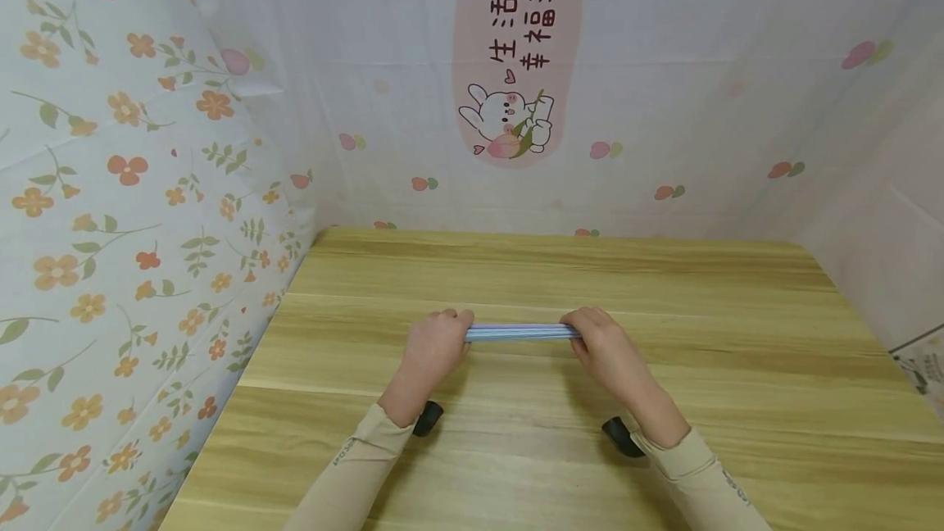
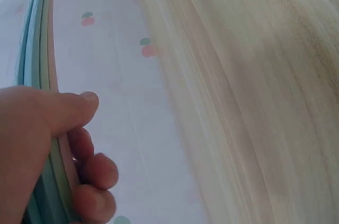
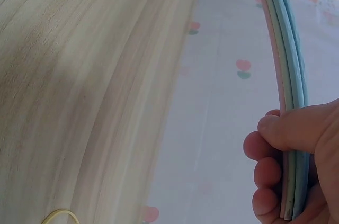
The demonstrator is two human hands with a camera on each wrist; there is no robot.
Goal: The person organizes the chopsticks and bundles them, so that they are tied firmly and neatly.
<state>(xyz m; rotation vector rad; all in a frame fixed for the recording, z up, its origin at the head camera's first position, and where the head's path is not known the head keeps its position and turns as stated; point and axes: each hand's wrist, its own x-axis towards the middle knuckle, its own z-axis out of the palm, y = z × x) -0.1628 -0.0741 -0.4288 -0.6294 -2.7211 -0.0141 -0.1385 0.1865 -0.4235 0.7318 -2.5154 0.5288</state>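
Observation:
A long bundle of pastel strips [image 1: 522, 333], in blue, green and pink layers, stretches between my two hands above the table. My left hand [image 1: 437, 344] grips one end, and my right hand [image 1: 606, 352] grips the other. In the left wrist view the thumb [image 2: 69, 108] lies across the strips with the fingers curled round behind. The right wrist view shows the same hold, with the strip ends [image 3: 288, 214] showing below the right thumb [image 3: 288, 128]. Between the hands the bundle bows slightly in the wrist views.
Under the hands is a wood-grain table [image 1: 516, 457]. Printed cloth [image 1: 354, 88] hangs behind it, and flowered cloth [image 1: 147, 285] on the left. A thin yellow loop [image 3: 61, 212] shows at the right wrist view's bottom edge. Black devices [image 1: 623, 437] sit at both wrists.

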